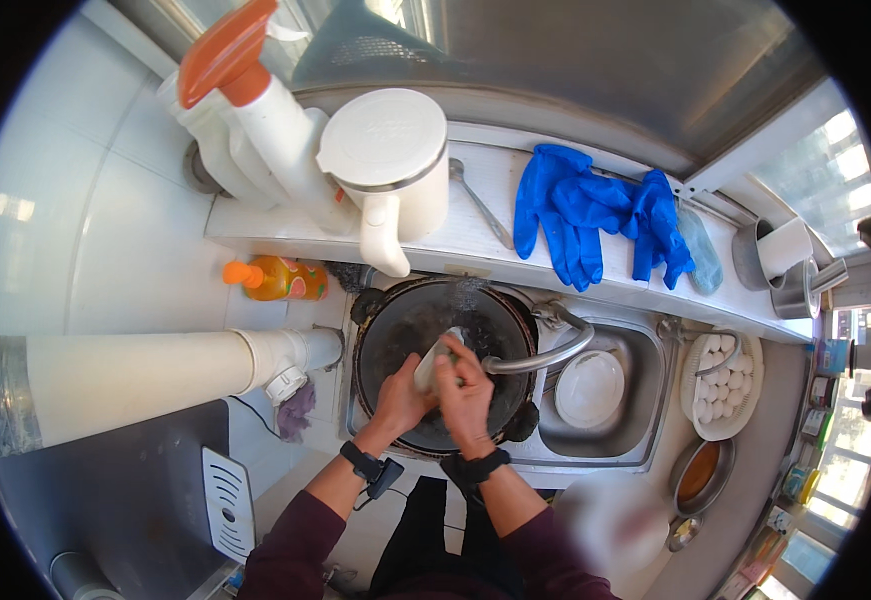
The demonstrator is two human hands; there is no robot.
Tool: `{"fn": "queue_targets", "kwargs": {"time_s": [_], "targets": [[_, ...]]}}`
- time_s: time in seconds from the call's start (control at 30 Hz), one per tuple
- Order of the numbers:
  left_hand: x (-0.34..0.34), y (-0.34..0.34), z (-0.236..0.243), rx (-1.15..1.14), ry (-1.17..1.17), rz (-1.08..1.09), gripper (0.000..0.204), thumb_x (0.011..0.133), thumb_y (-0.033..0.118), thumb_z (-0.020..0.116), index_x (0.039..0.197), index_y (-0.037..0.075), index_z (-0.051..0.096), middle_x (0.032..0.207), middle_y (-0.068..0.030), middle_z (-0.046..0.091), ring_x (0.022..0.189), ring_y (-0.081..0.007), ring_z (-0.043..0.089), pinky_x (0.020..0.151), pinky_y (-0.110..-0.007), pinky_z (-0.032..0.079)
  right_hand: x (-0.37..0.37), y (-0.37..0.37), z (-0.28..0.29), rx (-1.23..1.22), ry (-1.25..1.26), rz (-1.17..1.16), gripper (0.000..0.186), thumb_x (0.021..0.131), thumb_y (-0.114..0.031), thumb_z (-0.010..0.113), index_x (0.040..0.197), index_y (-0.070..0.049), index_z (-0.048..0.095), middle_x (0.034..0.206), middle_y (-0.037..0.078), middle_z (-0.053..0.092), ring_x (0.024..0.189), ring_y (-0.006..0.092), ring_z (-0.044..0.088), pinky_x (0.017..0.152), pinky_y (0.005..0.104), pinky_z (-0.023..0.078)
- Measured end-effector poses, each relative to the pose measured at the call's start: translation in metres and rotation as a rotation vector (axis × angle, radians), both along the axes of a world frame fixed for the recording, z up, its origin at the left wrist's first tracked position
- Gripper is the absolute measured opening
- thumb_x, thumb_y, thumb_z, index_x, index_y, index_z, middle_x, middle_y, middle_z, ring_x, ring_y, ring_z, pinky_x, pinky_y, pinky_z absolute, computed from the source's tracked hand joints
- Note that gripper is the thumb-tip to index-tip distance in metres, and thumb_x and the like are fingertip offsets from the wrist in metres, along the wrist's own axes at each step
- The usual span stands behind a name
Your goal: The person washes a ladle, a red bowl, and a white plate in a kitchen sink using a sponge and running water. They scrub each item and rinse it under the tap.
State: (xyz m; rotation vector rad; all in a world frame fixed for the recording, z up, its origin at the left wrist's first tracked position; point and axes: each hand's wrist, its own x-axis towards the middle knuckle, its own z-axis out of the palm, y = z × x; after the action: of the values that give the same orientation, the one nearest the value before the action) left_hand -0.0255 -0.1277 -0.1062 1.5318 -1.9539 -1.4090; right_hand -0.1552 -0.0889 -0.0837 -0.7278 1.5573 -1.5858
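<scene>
Over a large dark wok set in the left sink basin, both my hands hold a small white object, mostly covered by fingers; its exact kind cannot be made out. My left hand grips its lower left side. My right hand closes on it from the right, fingers bent over its top. Just right of my right hand, the curved metal faucet has its spout end above the wok. Water appears to lie in the wok, though its surface is dark.
In the right sink basin lies a white bowl. A basket of eggs and a pan of brown liquid stand further right. Blue gloves, a spoon, a cream pitcher and an orange-topped spray bottle line the ledge.
</scene>
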Motion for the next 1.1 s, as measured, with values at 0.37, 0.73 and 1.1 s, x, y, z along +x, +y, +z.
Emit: {"fn": "queue_targets", "kwargs": {"time_s": [0.37, 0.73, 1.1], "targets": [[0.018, -0.019, 0.06, 0.151, 0.159, 0.077, 0.045, 0.083, 0.009, 0.082, 0.123, -0.003, 0.063, 0.104, -0.0123, 0.073, 0.094, -0.0176, 0.069, 0.086, -0.034, 0.057, -0.058, -0.039, -0.08, 0.277, 0.029, 0.332, 0.03, 0.1, -0.027, 0.058, 0.098, -0.001, 0.072, 0.094, 0.016, 0.071, 0.089, 0.0316, 0.069, 0.082, 0.0452, 0.053], [-0.022, 0.015, 0.029, -0.072, 0.252, 0.711, 0.044, 0.086, 0.01, 0.079, 0.123, -0.005, 0.061, 0.109, -0.0144, 0.072, 0.1, -0.021, 0.068, 0.091, -0.037, 0.055, 0.006, 0.018, -0.093, 0.548, -1.158, -0.285, 0.041, 0.11, -0.035, 0.041, 0.129, -0.005, 0.063, 0.123, 0.009, 0.071, 0.111, 0.0291, 0.07, 0.094, 0.0452, 0.058], [0.025, -0.041, 0.026, 0.705, 0.58, 0.485, 0.053, 0.093, 0.027, 0.083, 0.128, -0.008, 0.063, 0.118, -0.0146, 0.072, 0.1, -0.018, 0.068, 0.088, -0.032, 0.056, -0.072, 0.014, -0.139, 0.703, -0.496, 0.216, 0.042, 0.106, -0.04, 0.048, 0.113, -0.003, 0.067, 0.112, 0.01, 0.073, 0.097, 0.0268, 0.073, 0.082, 0.0431, 0.06]]}}
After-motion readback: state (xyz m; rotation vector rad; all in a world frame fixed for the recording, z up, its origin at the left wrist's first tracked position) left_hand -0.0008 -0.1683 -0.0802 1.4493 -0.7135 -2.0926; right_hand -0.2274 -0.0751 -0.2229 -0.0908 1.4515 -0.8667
